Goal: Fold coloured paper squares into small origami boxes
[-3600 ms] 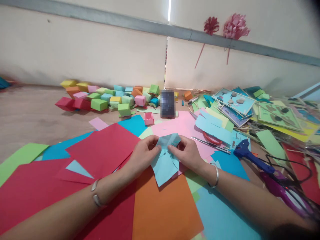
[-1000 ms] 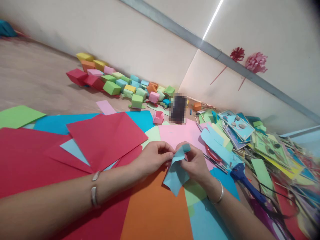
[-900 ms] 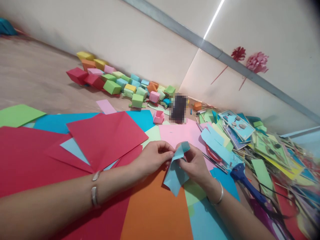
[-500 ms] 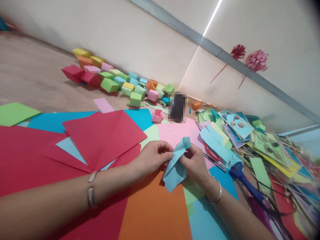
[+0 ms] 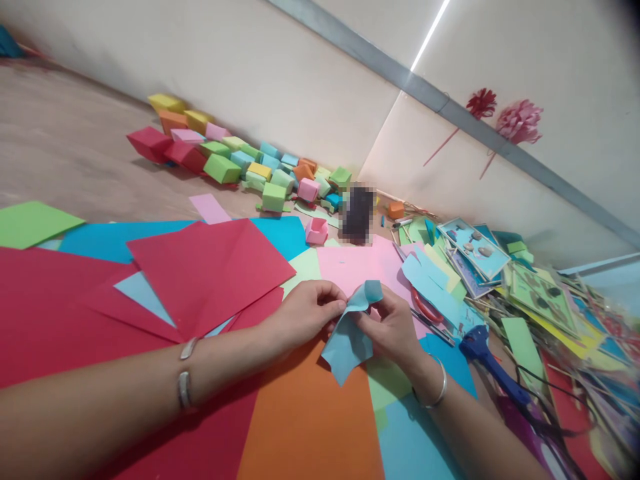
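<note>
A creased piece of light blue paper [image 5: 347, 347] is held up between both hands, its upper end bent over and its lower end pointed. My left hand [image 5: 313, 310] pinches its left edge with thumb and fingertips. My right hand [image 5: 390, 323] grips the other side, thumb in front and fingers partly hidden behind the sheet. Beneath the hands lie an orange sheet [image 5: 315, 420] and a pink sheet [image 5: 355, 263]. Left of them, a creased red paper [image 5: 215, 273] rests on larger red sheets [image 5: 55, 313]. A small open pink paper box [image 5: 317, 231] stands beyond the hands.
Folded paper boxes [image 5: 220, 169] in many colours line the wall. A blurred dark object [image 5: 357, 213] stands near them. On the right are red-handled scissors [image 5: 425, 305], a blue glue gun [image 5: 493, 367] with a black cord, and a pile of framed pictures [image 5: 475, 247], sticks and paper.
The light blue paper has bent and turned slightly in my fingers, its top fold now more curled. Both hands keep hold of it in nearly the same place.
</note>
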Tool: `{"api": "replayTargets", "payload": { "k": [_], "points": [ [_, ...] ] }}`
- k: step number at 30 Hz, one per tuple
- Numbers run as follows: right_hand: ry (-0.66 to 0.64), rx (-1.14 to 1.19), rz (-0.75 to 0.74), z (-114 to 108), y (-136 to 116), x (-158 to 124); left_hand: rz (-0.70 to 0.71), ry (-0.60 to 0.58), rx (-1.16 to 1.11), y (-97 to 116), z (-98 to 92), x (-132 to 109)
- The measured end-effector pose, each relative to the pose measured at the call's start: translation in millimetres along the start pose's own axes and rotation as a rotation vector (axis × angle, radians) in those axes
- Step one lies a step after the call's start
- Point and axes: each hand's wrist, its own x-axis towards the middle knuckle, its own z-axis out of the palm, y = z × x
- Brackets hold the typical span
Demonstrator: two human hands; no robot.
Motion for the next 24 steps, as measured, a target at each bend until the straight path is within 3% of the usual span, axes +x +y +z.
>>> {"api": "replayTargets", "payload": {
  "k": [10,14,19,24],
  "points": [
    [0.081,-0.053,0.002,1,4,-1,0.006,-0.02,-0.018,-7,0.7,0],
    [0.111,0.095,0.064,1,7,1,0.032,-0.009,-0.064,-8,1.3,0],
    [0.059,0.312,0.169,1,14,3,0.082,0.01,0.088,-5,1.7,-1],
    [0.097,0.28,0.301,2,13,4,0.062,0.029,-0.054,-1,3.1,-5]
  ]
}}
